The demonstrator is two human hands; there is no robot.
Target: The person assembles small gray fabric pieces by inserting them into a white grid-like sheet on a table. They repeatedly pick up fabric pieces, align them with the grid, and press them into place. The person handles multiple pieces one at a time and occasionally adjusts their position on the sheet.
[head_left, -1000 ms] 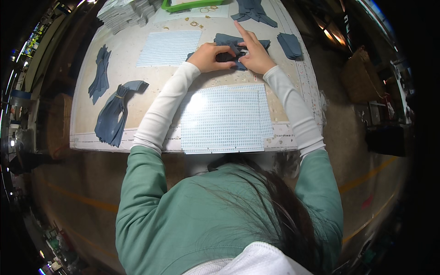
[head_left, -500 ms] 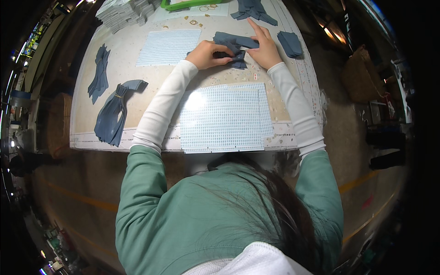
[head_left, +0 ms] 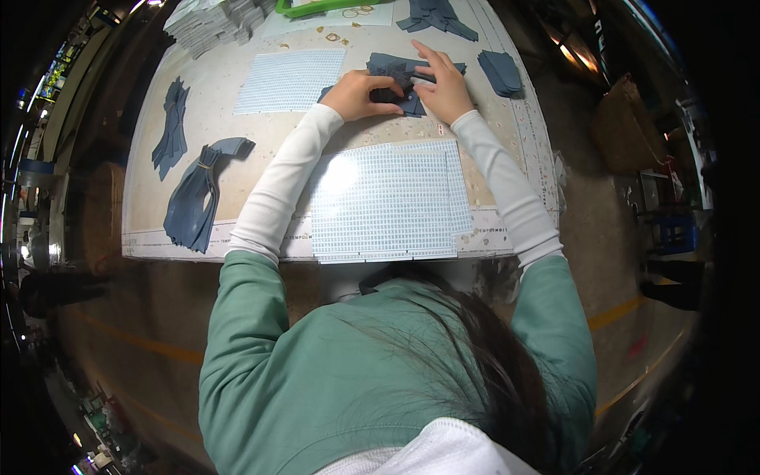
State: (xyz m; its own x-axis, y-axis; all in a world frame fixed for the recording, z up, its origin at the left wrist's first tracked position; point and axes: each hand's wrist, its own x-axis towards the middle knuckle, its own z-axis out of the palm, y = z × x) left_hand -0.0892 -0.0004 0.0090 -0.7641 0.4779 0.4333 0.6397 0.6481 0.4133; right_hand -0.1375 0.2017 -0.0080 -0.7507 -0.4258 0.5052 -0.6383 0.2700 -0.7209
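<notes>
A small pile of blue-grey fabric pieces (head_left: 386, 65) lies on the table between my two hands. My left hand (head_left: 356, 95) curls round the pile's near left part, thumb and forefinger on either side of the cloth. On the right side of the pile is my right hand (head_left: 447, 91), its forefinger stretched out and its thumb apart from it. A dark edge of cloth shows between the right thumb and fingers; whether they pinch it is unclear. Near me, white sheets of small printed labels (head_left: 384, 202) overlap at the table edge.
Tied blue-grey fabric bundles (head_left: 192, 194) lie at the left. Another fabric stack (head_left: 499, 74) sits right of my right hand, and a fabric bundle (head_left: 437, 17) beyond it. A further label sheet (head_left: 289, 81), a grey stack (head_left: 212, 28) and a green tray (head_left: 321, 6) are farther back.
My right hand has drawn slightly left and nearer my left hand, its forefinger moving left. The left thumb and forefinger have parted a little. The fabric between has shifted.
</notes>
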